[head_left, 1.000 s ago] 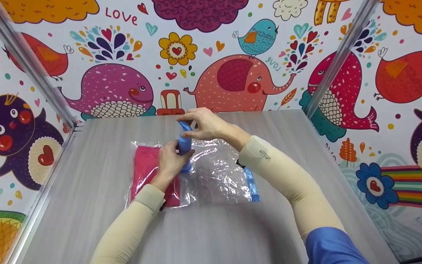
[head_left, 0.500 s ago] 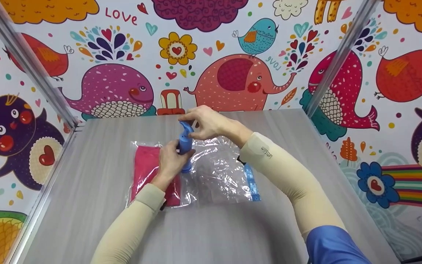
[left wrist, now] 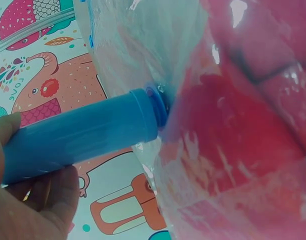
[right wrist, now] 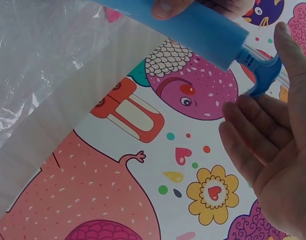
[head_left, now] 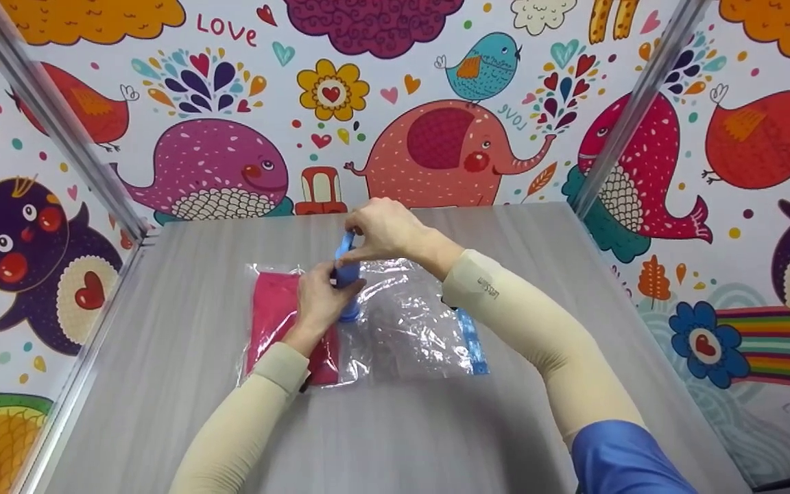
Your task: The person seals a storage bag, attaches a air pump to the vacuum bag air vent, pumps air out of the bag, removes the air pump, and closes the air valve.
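A blue hand pump (head_left: 348,274) stands upright on a clear plastic storage bag (head_left: 412,326), its lower end against the bag's valve (left wrist: 158,106). Folded pink fabric (head_left: 273,309) fills the bag's left part. My left hand (head_left: 321,296) grips the pump's barrel. At the top, my right hand (head_left: 389,230) has the pump's curved handle (right wrist: 267,75) between thumb and fingertips, as the right wrist view shows. The handle sits close to the barrel's end. Part of the barrel is hidden behind my left hand.
The bag lies flat on a grey wood-grain table (head_left: 182,412). A blue zip strip (head_left: 472,343) runs along its right edge. Printed walls with cartoon animals (head_left: 436,154) and metal corner posts (head_left: 614,123) enclose the table's back and sides.
The pump's handle has turned and now looks narrower from the head view. My right hand's fingers have shifted round it. My left hand and the bag stay in place.
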Demonstrator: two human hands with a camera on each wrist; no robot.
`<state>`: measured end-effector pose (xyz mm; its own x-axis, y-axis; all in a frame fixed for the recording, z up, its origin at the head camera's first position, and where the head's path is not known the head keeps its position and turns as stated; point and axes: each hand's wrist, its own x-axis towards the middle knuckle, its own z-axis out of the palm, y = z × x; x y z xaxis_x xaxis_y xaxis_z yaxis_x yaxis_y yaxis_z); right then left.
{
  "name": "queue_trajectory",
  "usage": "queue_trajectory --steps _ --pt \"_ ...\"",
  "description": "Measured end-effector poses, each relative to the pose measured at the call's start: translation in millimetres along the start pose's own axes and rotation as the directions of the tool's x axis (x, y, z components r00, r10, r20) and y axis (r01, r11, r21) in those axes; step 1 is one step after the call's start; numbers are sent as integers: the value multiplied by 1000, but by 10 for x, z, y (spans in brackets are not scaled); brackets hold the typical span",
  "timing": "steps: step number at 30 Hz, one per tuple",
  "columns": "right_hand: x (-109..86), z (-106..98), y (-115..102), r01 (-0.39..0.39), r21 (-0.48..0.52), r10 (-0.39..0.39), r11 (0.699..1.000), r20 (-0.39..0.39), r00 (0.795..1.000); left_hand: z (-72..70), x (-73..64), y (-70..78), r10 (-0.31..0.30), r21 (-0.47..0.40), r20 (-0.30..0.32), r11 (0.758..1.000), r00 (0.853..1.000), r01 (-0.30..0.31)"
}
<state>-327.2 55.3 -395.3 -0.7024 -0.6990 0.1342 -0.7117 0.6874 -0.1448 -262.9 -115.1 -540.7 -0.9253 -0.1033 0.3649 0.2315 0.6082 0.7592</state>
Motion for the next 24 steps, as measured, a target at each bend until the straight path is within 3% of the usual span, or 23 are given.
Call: queue_trajectory --steps 3,7,12,17,24 --pt "22 25 -20 -16 -60 13 998 -41 999 1 10 2 12 4 -1 1000 1000 -12" --pt "30 78 -32 4 -29 -5 1000 -54 999 4 20 6 8 12 7 1000 1000 -8" --pt "25 163 -43 45 62 -45 997 -6 999 6 19 4 2 18 7 1000 1000 -3" --pt "37 226 -65 31 166 -43 986 70 997 -4 30 -11 7 13 6 1000 1000 -7" --pt "41 267 -91 18 205 -40 979 100 994 -8 33 -47 18 5 18 1000 1000 -18"
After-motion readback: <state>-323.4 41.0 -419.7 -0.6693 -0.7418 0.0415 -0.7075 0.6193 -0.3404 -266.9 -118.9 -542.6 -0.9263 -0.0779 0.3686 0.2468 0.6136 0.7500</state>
